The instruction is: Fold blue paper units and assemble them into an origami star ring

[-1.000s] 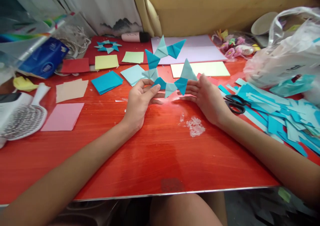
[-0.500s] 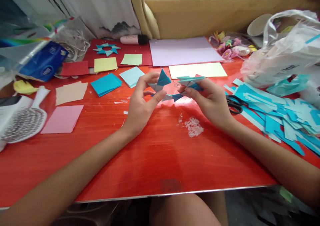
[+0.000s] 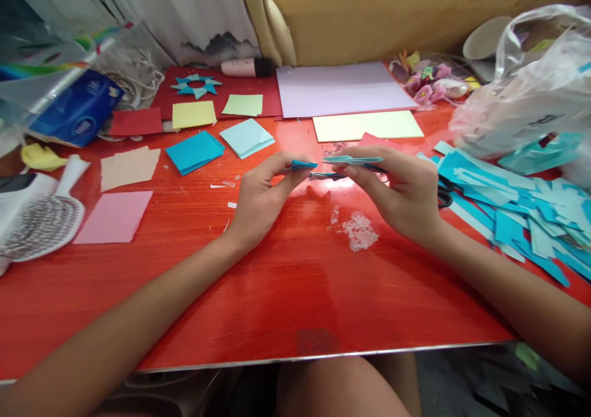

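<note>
While chain (image 3: 351,159) of folded paper units is held edge-on at frame centre, just above table (image 3: 277,294), pinch judged best placed near joints, so units are not pulled apart. Left hand (image 3: 261,198) fingers closed on left end, right hand (image 3: 401,192) fingers on right end. Chain: dark and light blue, flattened, thin.

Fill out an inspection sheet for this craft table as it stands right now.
Surface: red table, glossy, with a white scuffed patch near the middle.
Job's things: folded blue paper piece, held flat and edge-on to the camera, just above the table.
Clutter: blue paper stack, light blue stack, pink sheet, hairbrush, scissors partly hidden behind the right hand, cut strips, plastic bag.
Hands: left hand and right hand each pinch one end of the paper piece.
Cables: nothing seen.
Surroundings: curtain and yellow ledge behind the table.
</note>
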`<state>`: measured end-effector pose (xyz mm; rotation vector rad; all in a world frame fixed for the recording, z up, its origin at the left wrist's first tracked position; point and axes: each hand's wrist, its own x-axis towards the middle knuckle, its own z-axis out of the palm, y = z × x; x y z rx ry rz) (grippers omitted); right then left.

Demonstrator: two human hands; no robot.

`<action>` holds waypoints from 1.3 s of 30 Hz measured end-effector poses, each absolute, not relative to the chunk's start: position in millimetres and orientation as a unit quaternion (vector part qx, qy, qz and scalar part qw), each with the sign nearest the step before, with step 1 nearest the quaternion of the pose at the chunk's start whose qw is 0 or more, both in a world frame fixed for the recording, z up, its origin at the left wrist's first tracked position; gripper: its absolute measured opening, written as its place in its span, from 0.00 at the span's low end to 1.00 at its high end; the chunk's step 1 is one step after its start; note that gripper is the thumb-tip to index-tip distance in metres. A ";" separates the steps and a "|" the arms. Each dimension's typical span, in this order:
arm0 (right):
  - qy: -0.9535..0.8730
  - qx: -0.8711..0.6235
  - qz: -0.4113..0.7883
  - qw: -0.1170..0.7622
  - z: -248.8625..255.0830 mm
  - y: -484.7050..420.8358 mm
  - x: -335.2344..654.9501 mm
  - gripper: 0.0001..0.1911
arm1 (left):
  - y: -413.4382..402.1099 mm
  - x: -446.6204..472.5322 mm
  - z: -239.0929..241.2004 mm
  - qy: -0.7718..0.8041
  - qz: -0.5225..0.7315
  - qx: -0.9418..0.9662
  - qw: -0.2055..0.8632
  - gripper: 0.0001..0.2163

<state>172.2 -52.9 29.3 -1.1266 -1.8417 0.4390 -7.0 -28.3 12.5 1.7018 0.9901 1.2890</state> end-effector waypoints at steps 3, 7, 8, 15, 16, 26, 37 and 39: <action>-0.744 -0.476 0.160 0.441 30.7 -55.8 170.7 0.09 | -29.0 -6.7 12.4 0.382 0.506 0.667 0.391 0.03; -0.737 -0.493 0.152 0.437 31.2 -58.1 169.4 0.07 | -30.2 -6.1 13.9 0.391 0.500 0.664 0.395 0.03; -0.738 -0.492 0.148 0.438 31.0 -58.3 169.5 0.07 | -30.4 -6.0 14.2 0.391 0.499 0.664 0.396 0.03; -0.790 -0.429 0.039 0.436 25.9 -53.6 173.0 0.09 | -27.9 -7.1 9.1 0.361 0.513 0.672 0.394 0.03; -0.796 -0.416 0.019 0.440 24.8 -52.4 173.6 0.09 | -27.0 -7.4 7.7 0.354 0.517 0.674 0.392 0.04; -0.814 -0.381 -0.061 0.434 23.7 -51.4 174.9 0.08 | -24.3 -8.3 3.2 0.334 0.521 0.685 0.385 0.04; -0.811 -0.387 -0.061 0.436 21.5 -51.8 175.2 0.09 | -23.5 -9.0 1.6 0.337 0.518 0.690 0.378 0.05; -0.811 -0.387 -0.060 0.436 21.8 -52.3 175.1 0.09 | -23.6 -9.2 1.7 0.338 0.517 0.690 0.377 0.05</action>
